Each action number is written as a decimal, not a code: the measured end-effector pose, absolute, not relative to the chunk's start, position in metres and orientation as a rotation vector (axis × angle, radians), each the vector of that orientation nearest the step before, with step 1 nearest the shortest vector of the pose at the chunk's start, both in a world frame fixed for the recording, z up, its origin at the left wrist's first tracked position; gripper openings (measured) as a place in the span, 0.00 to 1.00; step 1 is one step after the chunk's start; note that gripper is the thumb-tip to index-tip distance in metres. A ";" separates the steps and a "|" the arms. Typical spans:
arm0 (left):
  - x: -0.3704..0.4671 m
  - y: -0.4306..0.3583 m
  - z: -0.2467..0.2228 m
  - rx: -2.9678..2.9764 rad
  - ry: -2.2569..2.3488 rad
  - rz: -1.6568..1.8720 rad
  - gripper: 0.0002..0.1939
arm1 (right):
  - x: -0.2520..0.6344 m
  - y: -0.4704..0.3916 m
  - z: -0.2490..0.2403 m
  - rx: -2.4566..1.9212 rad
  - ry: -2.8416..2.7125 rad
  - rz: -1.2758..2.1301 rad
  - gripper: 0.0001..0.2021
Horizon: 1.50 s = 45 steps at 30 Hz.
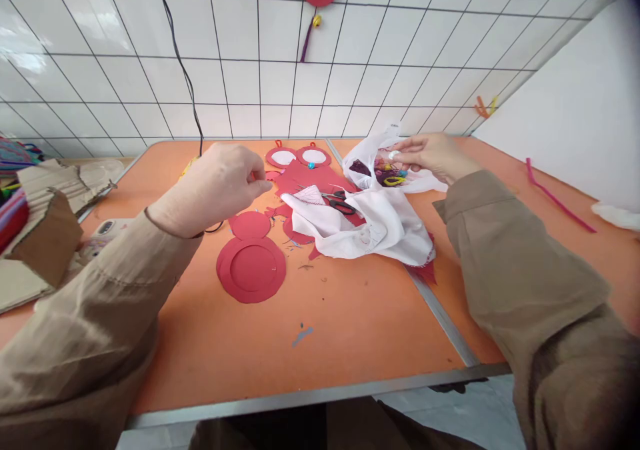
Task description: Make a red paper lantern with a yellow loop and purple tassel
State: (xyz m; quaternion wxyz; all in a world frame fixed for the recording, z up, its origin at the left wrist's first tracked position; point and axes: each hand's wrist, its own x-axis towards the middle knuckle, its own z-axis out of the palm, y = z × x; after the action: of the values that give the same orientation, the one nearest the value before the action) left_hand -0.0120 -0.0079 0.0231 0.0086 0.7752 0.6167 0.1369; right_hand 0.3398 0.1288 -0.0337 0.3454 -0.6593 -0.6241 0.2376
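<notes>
My left hand (213,183) hovers above the table's left half, its fingers curled and thumb pressed in; whatever the fingertips may hold is too small to make out. Over an opened white plastic bag (361,153), my right hand (436,157) pinches a small white round piece (394,155). Dark purple tassels (360,167), yellow threads and small coloured bits show inside that bag. Below my left hand lie red paper discs (250,273), one with a round line inside its rim. A white cloth (375,227) is bunched over red paper, with black-handled scissors (342,205) on it.
Two red rings with white centres (314,157) and a blue bell (311,165) lie at the back. Cardboard (50,230) and a phone (106,229) are at left. A pink pipe cleaner (557,197) lies at right. A round red ornament (320,0) hangs on the tiled wall.
</notes>
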 end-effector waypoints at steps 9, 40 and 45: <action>0.016 -0.012 0.001 2.056 1.300 0.610 0.11 | 0.209 0.029 -0.011 -1.078 -2.019 1.160 0.11; -0.008 0.005 -0.018 2.252 1.120 -0.712 0.12 | 0.253 0.061 0.011 -1.225 -1.648 0.555 0.09; -0.008 0.004 -0.019 2.306 1.141 -0.733 0.11 | 0.317 0.114 -0.012 -1.757 -1.713 0.003 0.10</action>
State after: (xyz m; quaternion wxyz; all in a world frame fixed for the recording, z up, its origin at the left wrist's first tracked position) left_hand -0.0076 0.0043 -0.0193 0.2312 0.8386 0.4149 -0.2667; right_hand 0.3166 0.1144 -0.0123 0.3373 -0.6740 -0.6572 0.0011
